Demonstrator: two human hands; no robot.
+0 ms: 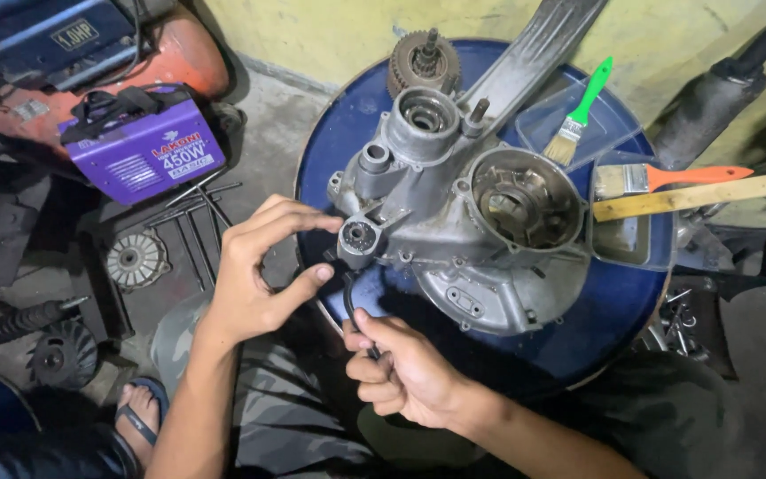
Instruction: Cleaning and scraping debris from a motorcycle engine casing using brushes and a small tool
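Engine crankcase (480, 222), grey cast aluminium, lies on top of a blue drum (613, 310) just in front of the person, and it fills most of the drum lid. Its long axis runs from the low left corner, near the hands, up toward the right, where a long arm of the casting (534, 44) points away to the yellow wall. The round openings face up to the camera.

At the near left corner of the case sits a small round boss with a hole (358, 238). The left hand (254, 275) is nearer to it: the fingers curve half open around this boss, fingertips touching its top edge, thumb stretched below it. The right hand (405, 368) is lower, toward the body, closed around a thin black cable (352, 306) which rises in a curve to the underside of the same boss.

On the far side of the drum lie a green-handled brush (582, 111), an orange-handled brush (667, 177) and a wooden stick (684, 197). A purple welding machine (144, 142) stands on the floor to the left.
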